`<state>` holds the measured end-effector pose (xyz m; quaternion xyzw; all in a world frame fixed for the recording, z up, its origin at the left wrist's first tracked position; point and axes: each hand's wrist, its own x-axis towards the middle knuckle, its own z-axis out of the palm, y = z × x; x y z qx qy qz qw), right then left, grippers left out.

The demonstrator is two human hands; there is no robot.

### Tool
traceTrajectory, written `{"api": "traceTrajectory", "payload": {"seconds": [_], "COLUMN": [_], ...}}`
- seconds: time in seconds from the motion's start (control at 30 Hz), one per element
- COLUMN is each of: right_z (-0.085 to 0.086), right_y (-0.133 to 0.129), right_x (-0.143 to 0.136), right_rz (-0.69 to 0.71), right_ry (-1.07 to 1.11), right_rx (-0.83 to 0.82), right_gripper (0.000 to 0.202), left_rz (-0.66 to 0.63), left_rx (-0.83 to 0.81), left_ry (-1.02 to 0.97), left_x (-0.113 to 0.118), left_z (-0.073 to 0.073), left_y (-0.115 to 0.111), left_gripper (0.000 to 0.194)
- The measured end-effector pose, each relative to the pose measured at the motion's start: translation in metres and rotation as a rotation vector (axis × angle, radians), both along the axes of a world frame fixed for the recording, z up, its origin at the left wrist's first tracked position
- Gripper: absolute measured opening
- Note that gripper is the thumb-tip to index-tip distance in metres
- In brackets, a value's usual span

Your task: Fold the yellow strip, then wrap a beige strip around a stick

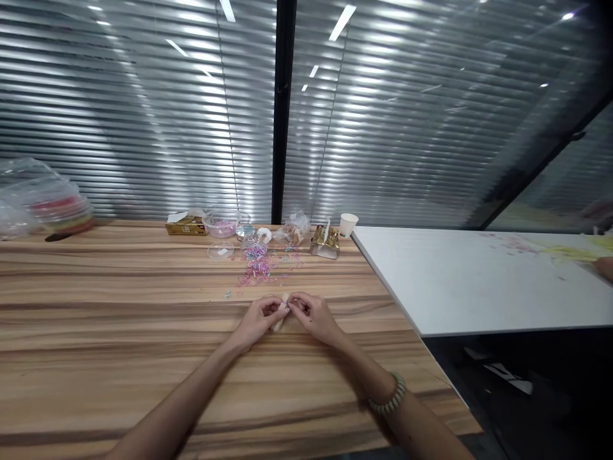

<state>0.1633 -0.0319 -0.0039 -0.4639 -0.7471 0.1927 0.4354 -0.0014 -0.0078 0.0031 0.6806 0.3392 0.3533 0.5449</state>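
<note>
Above the wooden table, my left hand [263, 317] pinches a pale, flat stick [278, 324] that slants between my two hands. The fingers of my right hand [311, 314] are closed at the stick's upper part, by a small purplish bit on it. My fingertips partly cover that bit, so its kind is unclear. Just beyond my hands lies a loose heap of small pink, purple and teal loop-like pieces [257, 269]. Behind the heap, a clear tub [253, 248] holds more of them.
Along the back stand a gold tissue box [186, 225], a clear bowl [221, 227], a crumpled plastic bag [295, 227], a gold tissue pack [325, 243] and a paper cup [348, 225]. A white table [479, 281] adjoins at right, where another person's hand [604, 267] shows.
</note>
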Motion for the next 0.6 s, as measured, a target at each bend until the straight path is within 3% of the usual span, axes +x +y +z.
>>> {"api": "traceTrajectory", "payload": {"seconds": [0.6], "right_z": [0.0029], "right_y": [0.0013], "right_x": [0.0040], "right_rz": [0.082], "right_ry": [0.124], "right_rx": [-0.184], "right_gripper": [0.011], "left_rz": [-0.021], "left_rx": [0.060], "left_ry": [0.046], "left_x": [-0.0004], "left_z": [0.0015], "left_y": [-0.0024], "left_gripper": [0.033]}}
